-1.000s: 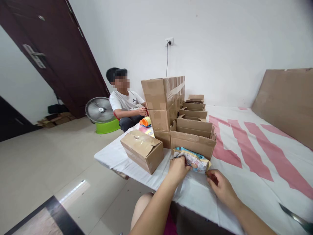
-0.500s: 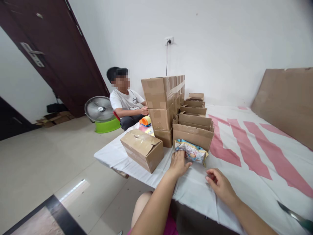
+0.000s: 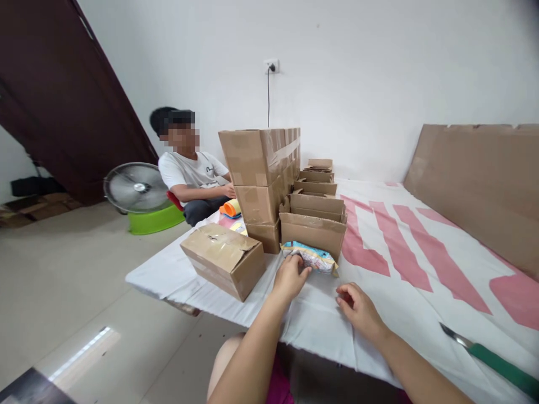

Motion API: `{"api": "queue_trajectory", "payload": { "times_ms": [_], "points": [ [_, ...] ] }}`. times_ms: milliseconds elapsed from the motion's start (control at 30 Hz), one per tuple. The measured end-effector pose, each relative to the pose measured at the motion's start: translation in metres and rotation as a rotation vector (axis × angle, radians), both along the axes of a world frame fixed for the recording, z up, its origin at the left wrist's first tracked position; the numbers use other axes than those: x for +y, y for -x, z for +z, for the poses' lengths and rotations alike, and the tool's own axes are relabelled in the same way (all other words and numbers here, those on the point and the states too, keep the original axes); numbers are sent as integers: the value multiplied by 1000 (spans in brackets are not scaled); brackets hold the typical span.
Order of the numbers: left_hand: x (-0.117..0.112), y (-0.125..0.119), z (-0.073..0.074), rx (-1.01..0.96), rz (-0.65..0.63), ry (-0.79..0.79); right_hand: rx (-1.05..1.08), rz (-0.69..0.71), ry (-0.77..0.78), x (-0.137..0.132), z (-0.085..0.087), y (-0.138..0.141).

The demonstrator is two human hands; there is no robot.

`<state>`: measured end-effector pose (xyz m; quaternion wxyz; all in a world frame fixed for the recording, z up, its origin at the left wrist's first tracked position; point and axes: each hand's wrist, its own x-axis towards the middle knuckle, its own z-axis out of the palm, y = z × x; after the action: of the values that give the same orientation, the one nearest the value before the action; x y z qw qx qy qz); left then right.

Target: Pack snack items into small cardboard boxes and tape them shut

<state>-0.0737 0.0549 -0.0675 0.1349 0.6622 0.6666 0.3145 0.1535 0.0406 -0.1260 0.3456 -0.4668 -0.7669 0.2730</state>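
Observation:
A plastic packet (image 3: 315, 258) with blue, white and yellow cartoon print lies on the table cloth, against the near side of an open cardboard box (image 3: 314, 231). My left hand (image 3: 290, 276) is at the packet's left end, fingers bent and touching or nearly touching it, with the thumb apart. My right hand (image 3: 357, 308) hovers just right of and nearer than the packet, fingers loosely curled and thumb apart, holding nothing. A closed, taped cardboard box (image 3: 223, 259) sits left of my left hand.
Taped boxes (image 3: 252, 160) are stacked behind, with several open boxes (image 3: 315, 188) in a row beside them. A green-handled knife (image 3: 501, 365) lies at right. A large cardboard sheet (image 3: 475, 185) stands at the back right. Another person (image 3: 193, 174) sits across the table, near a fan (image 3: 138, 188).
The packet has tipped back and lies flatter by the open box. My left hand's fingers have curled more. The view has turned right, showing more of the knife.

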Motion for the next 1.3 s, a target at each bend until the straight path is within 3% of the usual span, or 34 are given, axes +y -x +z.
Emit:
{"api": "queue_trajectory", "payload": {
  "times_ms": [167, 467, 600, 767, 1100, 1200, 1300],
  "points": [
    [2, -5, -3, -55, -139, 27, -16, 18, -1, -1, 1, 1],
    [14, -11, -17, -25, -143, 117, -8, 27, -5, -3, 6, 2],
    [19, -5, -25, 15, -210, 197, 3, 21, -5, -4, 8, 3],
    [23, 3, -24, 83, -256, 206, -28, 13, -19, -4, 9, 4],
    [17, -2, -10, 187, -217, 246, -35, 26, -17, -2, 7, 4],
    [-3, -9, 9, 201, -159, 275, -18, 34, -14, -1, 6, 1],
    [-39, -1, 39, 97, -331, 102, -10, 41, -2, -1, 5, -1]
  ]
}}
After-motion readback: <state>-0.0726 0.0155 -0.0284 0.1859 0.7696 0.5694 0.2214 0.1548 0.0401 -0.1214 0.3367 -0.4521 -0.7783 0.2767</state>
